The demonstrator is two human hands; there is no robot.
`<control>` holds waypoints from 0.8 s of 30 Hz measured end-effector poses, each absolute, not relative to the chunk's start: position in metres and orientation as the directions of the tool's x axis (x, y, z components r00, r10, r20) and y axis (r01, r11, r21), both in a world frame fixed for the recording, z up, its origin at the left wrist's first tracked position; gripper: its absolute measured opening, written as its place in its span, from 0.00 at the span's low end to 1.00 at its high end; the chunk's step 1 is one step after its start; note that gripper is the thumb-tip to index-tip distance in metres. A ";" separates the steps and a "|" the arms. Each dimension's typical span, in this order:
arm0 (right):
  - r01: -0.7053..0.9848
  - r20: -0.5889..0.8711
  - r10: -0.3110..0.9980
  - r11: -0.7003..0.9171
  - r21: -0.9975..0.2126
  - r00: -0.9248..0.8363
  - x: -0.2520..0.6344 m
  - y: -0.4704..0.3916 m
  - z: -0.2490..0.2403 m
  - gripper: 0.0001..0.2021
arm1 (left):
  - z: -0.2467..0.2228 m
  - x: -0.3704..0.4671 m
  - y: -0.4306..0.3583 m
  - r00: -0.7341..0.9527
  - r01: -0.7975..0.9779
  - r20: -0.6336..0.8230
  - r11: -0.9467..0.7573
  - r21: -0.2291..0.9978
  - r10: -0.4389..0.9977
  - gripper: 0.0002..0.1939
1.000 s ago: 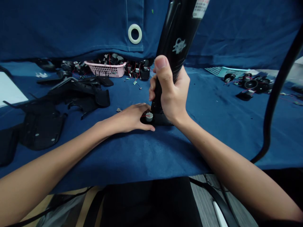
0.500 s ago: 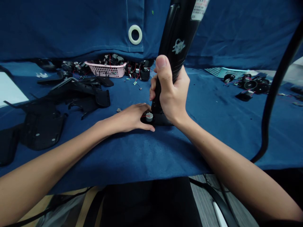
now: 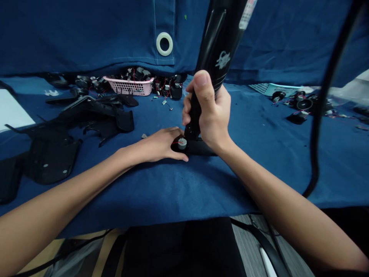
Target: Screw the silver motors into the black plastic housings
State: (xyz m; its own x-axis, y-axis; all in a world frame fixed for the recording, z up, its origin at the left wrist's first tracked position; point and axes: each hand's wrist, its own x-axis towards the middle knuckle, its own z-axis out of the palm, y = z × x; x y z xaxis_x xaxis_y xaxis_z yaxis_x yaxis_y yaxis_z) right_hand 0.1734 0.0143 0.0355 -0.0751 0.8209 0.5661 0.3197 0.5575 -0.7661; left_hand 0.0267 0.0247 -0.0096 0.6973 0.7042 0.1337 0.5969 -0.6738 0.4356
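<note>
My right hand [image 3: 212, 115] is wrapped round a thick black electric screwdriver [image 3: 215, 50] with a label near its top. The tool leans with its upper end to the right, and its lower end meets a long black plastic part [image 3: 203, 147] lying flat on the cloth. A small silver disc-shaped component [image 3: 182, 143] with a red wire sits at the left end of that part. My left hand [image 3: 164, 145] grips this end, thumb in front and fingers behind. The tool's very tip is too dark to make out.
Black plastic shells [image 3: 54, 157] lie at the left. Behind stands a pink basket [image 3: 129, 87] of small components, with loose wired pieces beside it. A light-blue basket [image 3: 271, 89] and more parts [image 3: 305, 104] are at the back right. A thick black cable [image 3: 317, 127] hangs at the right.
The screwdriver's upper end has shifted slightly right and turned a little in my right hand. The hanging cable has swung left at its lower part. My left hand stays put.
</note>
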 end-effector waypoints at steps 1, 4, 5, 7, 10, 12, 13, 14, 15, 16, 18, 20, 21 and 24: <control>0.316 0.561 0.821 0.562 -0.764 -0.105 0.176 0.015 0.036 0.27 | -0.009 0.027 0.025 0.697 0.598 0.131 -0.673 0.436 0.705 0.29; 0.249 0.542 0.808 0.587 -0.770 -0.231 0.188 0.018 0.040 0.21 | -0.009 0.026 0.025 0.707 0.581 0.137 -0.680 0.447 0.694 0.29; 0.208 0.530 0.799 0.591 -0.779 -0.285 0.194 0.020 0.042 0.18 | -0.009 0.026 0.024 0.708 0.574 0.145 -0.683 0.451 0.691 0.28; 0.162 0.477 0.784 0.571 -0.805 -0.396 0.207 0.022 0.046 0.14 | -0.010 0.025 0.024 0.709 0.563 0.162 -0.688 0.458 0.687 0.28; 0.295 0.290 0.772 0.517 -0.803 -0.565 0.225 0.026 0.049 0.14 | -0.011 0.025 0.024 0.706 0.546 0.181 -0.690 0.476 0.684 0.29; 0.387 0.142 0.745 0.489 -0.782 -0.652 0.231 0.028 0.048 0.16 | -0.011 0.025 0.023 0.712 0.528 0.186 -0.691 0.495 0.677 0.30; 0.413 0.083 0.728 0.475 -0.777 -0.681 0.232 0.029 0.046 0.17 | -0.010 0.025 0.024 0.717 0.519 0.187 -0.693 0.501 0.672 0.30; 0.429 0.042 0.717 0.462 -0.776 -0.696 0.232 0.030 0.044 0.17 | -0.010 0.025 0.024 0.722 0.511 0.188 -0.697 0.503 0.666 0.29; 0.440 0.019 0.716 0.450 -0.778 -0.698 0.232 0.031 0.042 0.18 | -0.010 0.025 0.024 0.727 0.506 0.190 -0.702 0.501 0.660 0.29; 0.443 0.012 0.723 0.437 -0.783 -0.690 0.230 0.031 0.041 0.19 | -0.010 0.026 0.024 0.730 0.505 0.192 -0.706 0.496 0.656 0.29; 0.438 0.024 0.751 0.411 -0.800 -0.659 0.227 0.030 0.039 0.17 | -0.011 0.026 0.024 0.729 0.510 0.192 -0.708 0.488 0.657 0.29; 0.429 0.050 0.780 0.395 -0.812 -0.624 0.224 0.027 0.039 0.14 | -0.012 0.025 0.024 0.726 0.511 0.193 -0.706 0.490 0.660 0.28; 0.430 0.066 0.790 0.400 -0.809 -0.610 0.223 0.025 0.039 0.12 | -0.012 0.025 0.024 0.724 0.512 0.193 -0.704 0.492 0.662 0.28; 0.464 0.127 0.797 0.463 -0.755 -0.590 0.219 0.020 0.041 0.09 | -0.011 0.026 0.023 0.717 0.522 0.179 -0.690 0.501 0.673 0.26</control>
